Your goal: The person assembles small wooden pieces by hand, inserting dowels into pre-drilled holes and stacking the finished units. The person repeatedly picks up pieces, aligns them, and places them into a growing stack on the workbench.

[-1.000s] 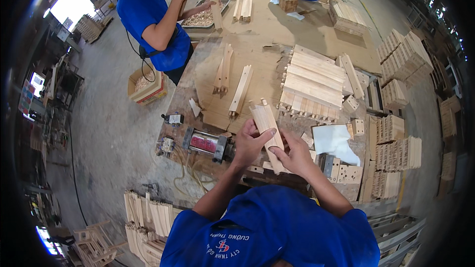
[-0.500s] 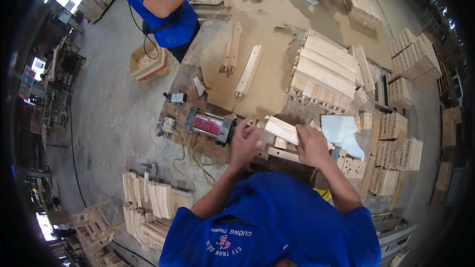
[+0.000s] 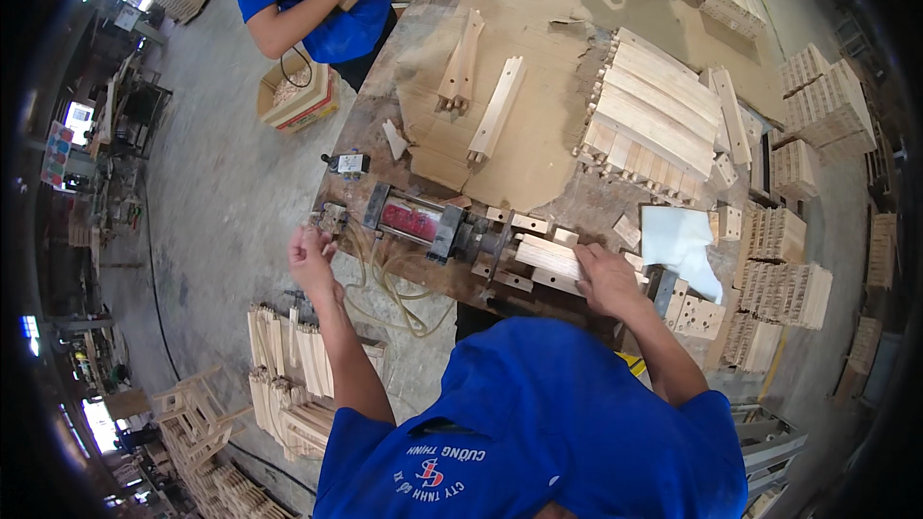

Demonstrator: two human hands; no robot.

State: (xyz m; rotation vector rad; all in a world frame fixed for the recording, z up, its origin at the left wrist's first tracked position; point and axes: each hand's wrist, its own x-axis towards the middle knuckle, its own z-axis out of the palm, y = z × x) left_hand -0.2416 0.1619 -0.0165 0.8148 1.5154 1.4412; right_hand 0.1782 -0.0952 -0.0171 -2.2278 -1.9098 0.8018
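My right hand (image 3: pixel 609 279) is closed over the right end of a pale wooden piece (image 3: pixel 548 255). That piece lies between wooden guide blocks (image 3: pixel 514 281) on the bench. Left of it sits a pneumatic cylinder (image 3: pixel 411 221) with a clear barrel, red inside, its rod end toward the piece. My left hand (image 3: pixel 313 258) is at the bench's left edge, beside a small metal valve (image 3: pixel 333 218) with hoses. Its fingers are curled together; whatever they grip is too small to make out.
A stack of wooden slats (image 3: pixel 654 111) and several loose wooden rails (image 3: pixel 497 111) lie on cardboard. White foam sheet (image 3: pixel 681 245) is right of my right hand. Clear hoses (image 3: pixel 394 303) hang off the bench. Another person (image 3: pixel 308 0) in blue works at the far left.
My left hand has moved from beside the wooden piece leftward to the valve. The wooden piece now sits between the guide blocks, with my right hand still on it. The view has shifted slightly.
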